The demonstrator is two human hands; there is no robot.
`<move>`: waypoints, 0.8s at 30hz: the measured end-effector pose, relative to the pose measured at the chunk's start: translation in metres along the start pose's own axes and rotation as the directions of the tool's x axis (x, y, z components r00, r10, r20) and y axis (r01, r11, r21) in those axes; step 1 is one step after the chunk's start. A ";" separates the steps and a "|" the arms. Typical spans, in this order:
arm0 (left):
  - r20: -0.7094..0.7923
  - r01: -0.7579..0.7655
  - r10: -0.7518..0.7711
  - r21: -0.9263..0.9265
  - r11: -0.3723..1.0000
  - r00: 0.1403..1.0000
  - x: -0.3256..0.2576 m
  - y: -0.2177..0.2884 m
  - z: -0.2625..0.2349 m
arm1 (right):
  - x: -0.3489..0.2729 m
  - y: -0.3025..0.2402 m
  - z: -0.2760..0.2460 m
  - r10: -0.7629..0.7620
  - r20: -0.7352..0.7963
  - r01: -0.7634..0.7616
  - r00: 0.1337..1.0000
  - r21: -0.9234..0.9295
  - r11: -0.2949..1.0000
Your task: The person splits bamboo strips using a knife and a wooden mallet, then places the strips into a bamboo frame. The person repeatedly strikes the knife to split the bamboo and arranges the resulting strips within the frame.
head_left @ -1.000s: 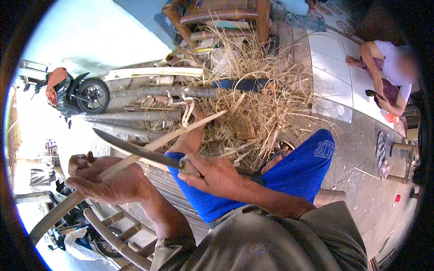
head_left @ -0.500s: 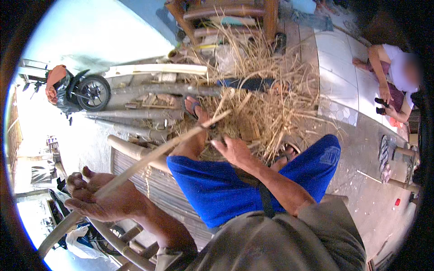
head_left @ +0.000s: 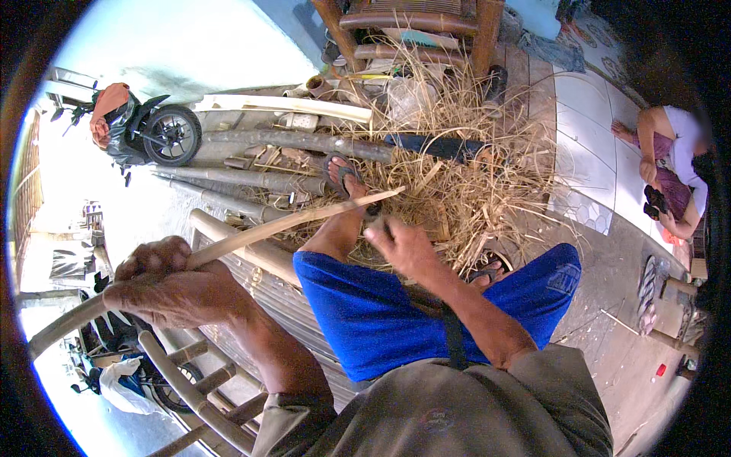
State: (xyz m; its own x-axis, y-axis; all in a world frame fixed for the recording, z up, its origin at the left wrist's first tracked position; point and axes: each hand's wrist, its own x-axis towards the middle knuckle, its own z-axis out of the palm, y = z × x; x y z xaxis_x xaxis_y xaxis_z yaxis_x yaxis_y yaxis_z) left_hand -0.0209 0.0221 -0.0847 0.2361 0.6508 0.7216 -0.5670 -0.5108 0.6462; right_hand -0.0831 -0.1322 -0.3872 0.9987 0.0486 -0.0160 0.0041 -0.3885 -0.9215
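Note:
A long, pale split bamboo strip (head_left: 282, 225) slants across in front of me, its narrow tip pointing right over my bare shin. My left hand (head_left: 169, 286) is closed around the strip, which also sticks out behind the hand to the lower left. Close to the tip end, my right hand (head_left: 403, 245) has its fingers curled in. Something small and dark (head_left: 374, 209) shows between those fingers and the strip; its kind is unclear, and what the right hand grips is hidden. Below the hands lie my knees in blue shorts (head_left: 365, 312).
Loose shavings (head_left: 487, 198) cover the floor ahead, beside bamboo poles (head_left: 266, 180). A slatted bamboo bench (head_left: 266, 274) is under me on the left. A motorbike (head_left: 145, 129) stands far left. At right, another person (head_left: 670, 167) sits holding something dark.
My left hand has gone from loosely open under the strip to wrapped round it. The strip lies flatter now. The whole view has shifted slightly.

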 end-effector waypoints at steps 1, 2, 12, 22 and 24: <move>0.006 0.030 -0.030 -0.047 0.998 1.000 -0.001 0.001 0.000 | -0.010 -0.037 -0.004 -0.135 -0.034 0.139 0.990 0.168 0.976; 0.040 0.091 -0.088 -0.083 0.992 0.995 -0.002 0.002 -0.002 | -0.022 -0.072 -0.008 -0.168 -0.006 0.167 0.986 0.147 0.975; 0.075 0.236 -0.226 -0.186 0.954 0.971 -0.002 0.011 -0.038 | -0.022 -0.109 -0.021 0.075 0.120 -0.064 0.990 -0.095 0.993; 0.035 0.203 -0.200 -0.145 0.968 0.979 -0.006 0.014 -0.032 | -0.021 -0.118 -0.022 0.111 -0.035 -0.113 0.993 -0.038 0.993; -0.023 0.250 -0.256 -0.134 0.959 0.967 -0.005 0.014 -0.029 | -0.015 -0.100 -0.018 0.110 0.134 -0.106 0.985 -0.037 0.994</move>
State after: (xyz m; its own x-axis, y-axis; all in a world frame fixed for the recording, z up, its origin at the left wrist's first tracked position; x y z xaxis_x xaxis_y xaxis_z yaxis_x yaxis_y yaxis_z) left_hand -0.0535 0.0279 -0.0868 0.3546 0.7727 0.5264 -0.5903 -0.2516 0.7670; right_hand -0.0979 -0.1107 -0.2877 0.9771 0.1284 -0.1695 -0.1001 -0.4253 -0.8995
